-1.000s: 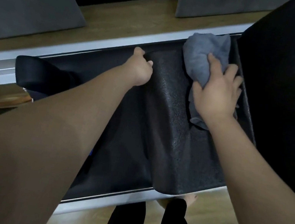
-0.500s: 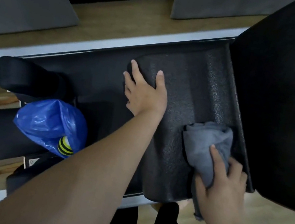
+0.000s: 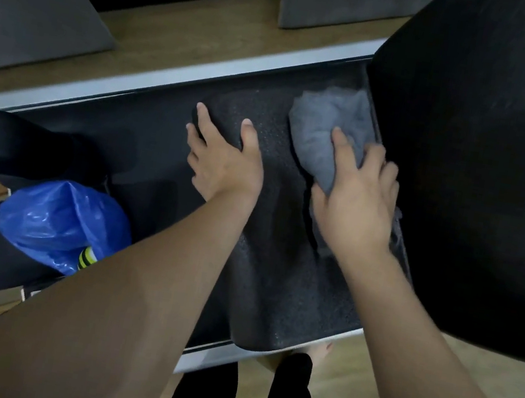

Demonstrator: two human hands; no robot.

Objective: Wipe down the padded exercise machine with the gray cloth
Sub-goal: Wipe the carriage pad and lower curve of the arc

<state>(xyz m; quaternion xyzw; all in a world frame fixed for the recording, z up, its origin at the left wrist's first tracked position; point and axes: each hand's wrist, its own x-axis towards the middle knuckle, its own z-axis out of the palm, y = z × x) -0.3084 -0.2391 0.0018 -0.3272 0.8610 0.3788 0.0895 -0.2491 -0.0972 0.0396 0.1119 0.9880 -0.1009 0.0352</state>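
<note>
The black textured pad [image 3: 280,271] of the exercise machine runs from the near edge to the far edge, between its silver rails. My right hand [image 3: 355,204] presses the crumpled gray cloth [image 3: 325,136] flat onto the pad's far right part, close against the large black cushion [image 3: 488,167]. The fingers lie over the cloth; most of it shows beyond my fingertips. My left hand [image 3: 224,161] rests on the pad's far left corner, fingers spread and thumb lying on top.
A blue plastic bag [image 3: 55,226] holding a yellow-and-black striped item sits on the machine's left part beside a black padded roller [image 3: 10,142]. Gray foam blocks [image 3: 33,4] stand on the wooden floor beyond the far rail. My legs stand at the near edge.
My right hand has slid the cloth from the pad's near right end up toward the far end. My left hand has stayed on the far left corner.
</note>
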